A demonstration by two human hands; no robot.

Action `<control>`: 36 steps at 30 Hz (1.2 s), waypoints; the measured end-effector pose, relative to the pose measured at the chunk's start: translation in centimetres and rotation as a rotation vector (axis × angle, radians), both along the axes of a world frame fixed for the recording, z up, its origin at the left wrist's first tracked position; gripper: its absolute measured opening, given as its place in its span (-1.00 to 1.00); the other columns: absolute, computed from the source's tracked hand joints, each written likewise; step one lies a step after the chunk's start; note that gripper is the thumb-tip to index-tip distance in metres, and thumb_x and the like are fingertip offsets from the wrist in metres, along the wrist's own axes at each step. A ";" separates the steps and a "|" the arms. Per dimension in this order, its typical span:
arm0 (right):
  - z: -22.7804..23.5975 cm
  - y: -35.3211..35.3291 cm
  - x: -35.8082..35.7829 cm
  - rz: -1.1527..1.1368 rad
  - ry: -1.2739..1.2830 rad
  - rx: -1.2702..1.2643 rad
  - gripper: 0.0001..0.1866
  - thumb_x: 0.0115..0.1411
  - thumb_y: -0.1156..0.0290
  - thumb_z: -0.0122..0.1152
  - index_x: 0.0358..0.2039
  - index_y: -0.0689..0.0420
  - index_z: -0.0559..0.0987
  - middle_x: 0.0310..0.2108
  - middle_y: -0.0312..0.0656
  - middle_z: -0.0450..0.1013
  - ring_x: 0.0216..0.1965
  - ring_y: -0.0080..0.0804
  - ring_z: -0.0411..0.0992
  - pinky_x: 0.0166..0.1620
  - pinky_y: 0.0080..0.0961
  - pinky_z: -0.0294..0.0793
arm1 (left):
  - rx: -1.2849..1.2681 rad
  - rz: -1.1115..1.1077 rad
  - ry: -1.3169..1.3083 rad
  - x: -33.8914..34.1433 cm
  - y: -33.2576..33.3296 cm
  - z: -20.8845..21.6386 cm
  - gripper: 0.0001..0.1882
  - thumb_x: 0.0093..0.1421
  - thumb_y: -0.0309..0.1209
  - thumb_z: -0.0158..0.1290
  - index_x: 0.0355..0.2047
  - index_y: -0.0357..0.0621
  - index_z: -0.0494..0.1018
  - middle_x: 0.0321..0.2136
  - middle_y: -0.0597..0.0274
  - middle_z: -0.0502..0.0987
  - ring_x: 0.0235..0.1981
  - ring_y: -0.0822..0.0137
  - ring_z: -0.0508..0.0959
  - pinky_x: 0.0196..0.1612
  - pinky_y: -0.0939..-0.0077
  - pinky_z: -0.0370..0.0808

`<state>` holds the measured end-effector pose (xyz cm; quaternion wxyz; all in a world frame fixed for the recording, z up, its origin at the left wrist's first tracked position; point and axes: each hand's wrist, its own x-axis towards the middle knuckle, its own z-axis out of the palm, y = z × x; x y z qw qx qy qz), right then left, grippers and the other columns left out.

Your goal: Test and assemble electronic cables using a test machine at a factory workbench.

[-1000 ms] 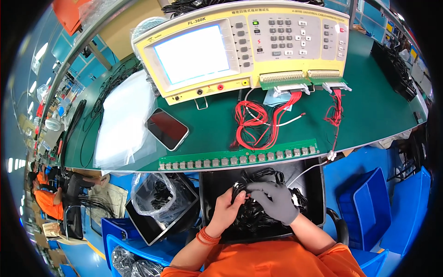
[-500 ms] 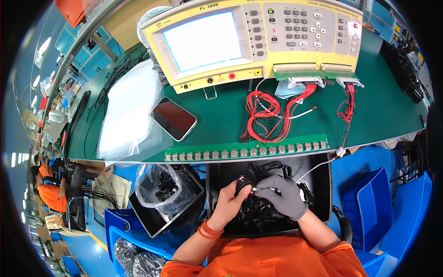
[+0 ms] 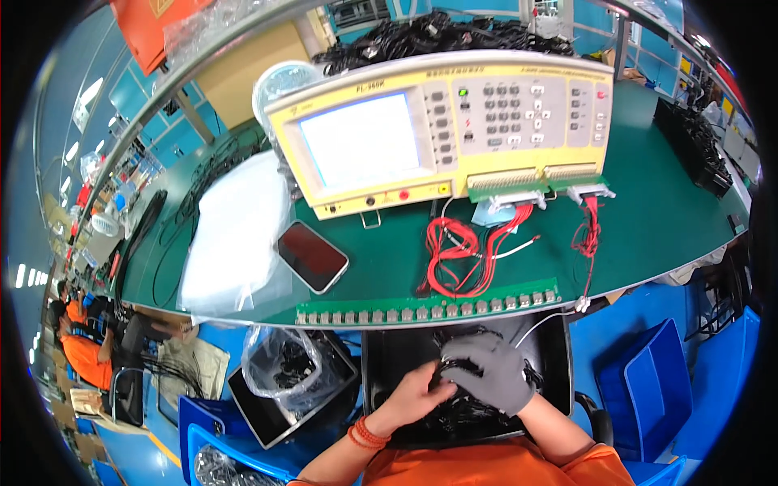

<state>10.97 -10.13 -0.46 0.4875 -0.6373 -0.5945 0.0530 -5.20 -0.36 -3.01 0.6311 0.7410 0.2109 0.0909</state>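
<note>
Just nearside of green table [image 3: 389, 259], black tray [image 3: 387, 350] cradles black cables [image 3: 455, 417], probably to gather loose lengths. Bare left hand [image 3: 415, 397] half-curled, gloved right hand [image 3: 490, 373] cupped above cables; blur hides whether either grips. Connector strip [image 3: 429, 312] edges table, seemingly for short reach.

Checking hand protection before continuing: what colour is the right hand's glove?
The glove is grey; it shows best in the head view.
</note>
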 end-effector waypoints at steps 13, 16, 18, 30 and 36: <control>0.3 -0.6 -0.7 0.073 0.488 -0.036 -0.72 0.00 0.39 0.37 -0.26 0.10 0.52 -0.47 -0.30 0.50 -0.51 -0.43 0.49 -0.43 -0.56 0.46 | -0.696 0.379 -0.195 1.9 0.5 2.1 -0.87 0.27 -0.43 0.05 -0.34 -0.21 0.55 -0.46 0.45 0.48 -0.45 0.66 0.36 -0.37 0.73 0.27; 1.0 -0.3 0.3 0.078 0.742 -0.180 -0.74 0.06 0.52 0.30 -0.18 0.16 0.61 -0.45 -0.30 0.52 -0.43 -0.49 0.47 -0.28 -0.57 0.46 | -0.779 0.281 -0.145 1.6 1.2 2.3 -0.81 0.29 -0.31 0.06 -0.32 -0.19 0.53 -0.38 0.47 0.49 -0.47 0.71 0.29 -0.42 0.78 0.18; 0.9 0.1 0.8 0.202 0.570 -0.064 -0.83 0.04 0.52 0.30 -0.29 0.16 0.65 -0.45 -0.30 0.51 -0.33 -0.47 0.44 -0.19 -0.54 0.43 | -0.830 0.235 -0.034 1.2 0.7 2.8 -0.78 0.30 -0.31 0.05 -0.27 -0.24 0.52 -0.34 0.42 0.50 -0.49 0.69 0.25 -0.42 0.78 0.19; -0.2 -1.0 -0.5 -0.053 0.801 -0.209 -0.77 0.25 0.42 0.09 -0.13 0.24 0.51 -0.39 -0.16 0.57 -0.45 -0.52 0.54 -0.33 -0.58 0.49 | 0.237 0.348 -0.126 3.7 1.9 3.0 -0.75 0.31 -0.32 0.01 -0.28 -0.24 0.59 -0.57 0.26 0.49 -0.57 0.48 0.42 -0.50 0.59 0.30; -0.2 -1.4 -0.5 -0.122 0.539 -0.023 -0.86 0.16 0.49 0.21 -0.26 0.22 0.54 -0.50 -0.18 0.55 -0.47 -0.45 0.55 -0.37 -0.56 0.48 | -0.725 0.281 -0.137 4.3 3.4 3.3 -0.68 0.32 -0.21 0.01 -0.40 -0.22 0.51 -0.59 0.40 0.42 -0.63 0.57 0.32 -0.55 0.68 0.19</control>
